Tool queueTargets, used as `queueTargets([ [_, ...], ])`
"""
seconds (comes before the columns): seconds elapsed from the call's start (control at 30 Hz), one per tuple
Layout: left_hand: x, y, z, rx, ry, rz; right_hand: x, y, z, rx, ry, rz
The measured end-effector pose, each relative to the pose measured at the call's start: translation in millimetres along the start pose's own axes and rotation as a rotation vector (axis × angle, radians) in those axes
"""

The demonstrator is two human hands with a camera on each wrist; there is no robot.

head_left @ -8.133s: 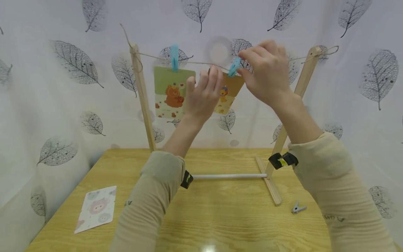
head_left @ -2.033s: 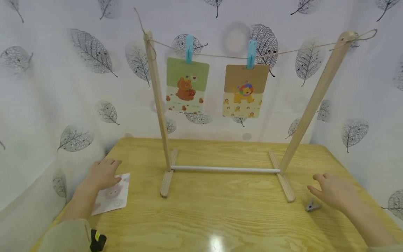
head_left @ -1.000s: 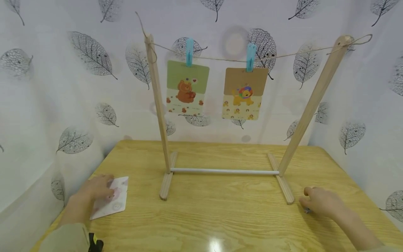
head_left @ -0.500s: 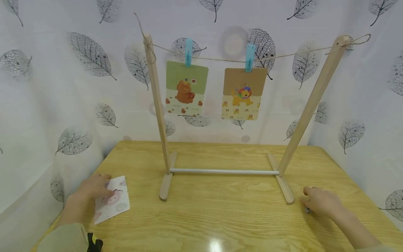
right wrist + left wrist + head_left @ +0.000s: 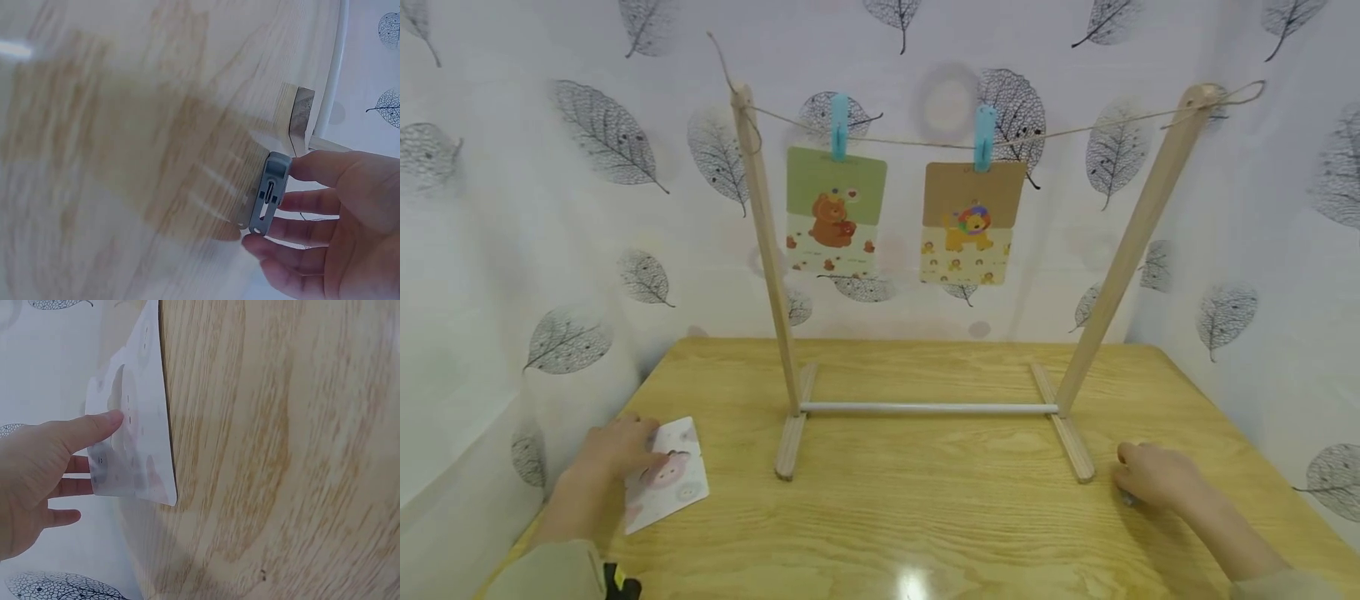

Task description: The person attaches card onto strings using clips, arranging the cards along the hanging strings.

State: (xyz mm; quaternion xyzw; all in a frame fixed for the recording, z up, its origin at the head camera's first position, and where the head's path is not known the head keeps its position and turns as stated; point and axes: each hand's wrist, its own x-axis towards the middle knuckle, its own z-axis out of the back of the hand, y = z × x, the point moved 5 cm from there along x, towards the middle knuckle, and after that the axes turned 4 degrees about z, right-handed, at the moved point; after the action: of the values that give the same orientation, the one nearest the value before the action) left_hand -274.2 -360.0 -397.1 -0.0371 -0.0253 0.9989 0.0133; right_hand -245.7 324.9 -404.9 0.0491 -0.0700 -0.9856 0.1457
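Observation:
My left hand (image 5: 613, 454) pinches the pale pink card (image 5: 673, 479) at the table's left edge. In the left wrist view the thumb lies on top of the card (image 5: 144, 456) and fingers reach beneath it. My right hand (image 5: 1161, 479), at the table's right, holds a grey clothespin (image 5: 270, 194) between thumb and fingers, close over the wood; in the head view the hand mostly hides it. A green bear card (image 5: 835, 212) and a brown lion card (image 5: 970, 196) hang from the string, each under a blue clothespin (image 5: 839, 125).
A wooden stand with a left post (image 5: 766, 250), a right post (image 5: 1131, 250) and a white crossbar (image 5: 925, 408) stands mid-table, its feet on the wood. The string (image 5: 1082, 129) runs between the post tops. A leaf-patterned curtain (image 5: 880, 50) surrounds the table (image 5: 925, 500).
Both hands came down from the lion card, now hanging by its clothespin. The left hand took hold of the pink card, which turned slightly; the right hand took hold of the grey clothespin.

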Motion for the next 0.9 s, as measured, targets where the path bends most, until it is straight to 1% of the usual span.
queueTargets([
  [0.2,-0.6,0.6,-1.2,0.014,-0.018,-0.004,-0.3,0,-2,0.024,-0.023,0.009],
  [0.4,0.7,-0.5,-0.3,0.002,-0.046,-0.004,-0.1,-3,-2,0.040,-0.066,0.008],
  [0.53,0.7,2.7,0.0,-0.023,-0.061,0.011,1.6,-4,0,0.040,-0.101,0.006],
  [0.63,0.7,4.5,1.9,-0.020,-0.102,0.017,3.4,-4,5,0.043,-0.125,0.008],
  [0.7,0.6,4.7,4.1,0.004,-0.137,0.019,4.3,-4,8,0.051,-0.132,0.005],
  [0.9,-0.4,-0.7,13.9,0.054,-0.238,0.007,4.1,-3,13,0.057,-0.138,-0.006],
])
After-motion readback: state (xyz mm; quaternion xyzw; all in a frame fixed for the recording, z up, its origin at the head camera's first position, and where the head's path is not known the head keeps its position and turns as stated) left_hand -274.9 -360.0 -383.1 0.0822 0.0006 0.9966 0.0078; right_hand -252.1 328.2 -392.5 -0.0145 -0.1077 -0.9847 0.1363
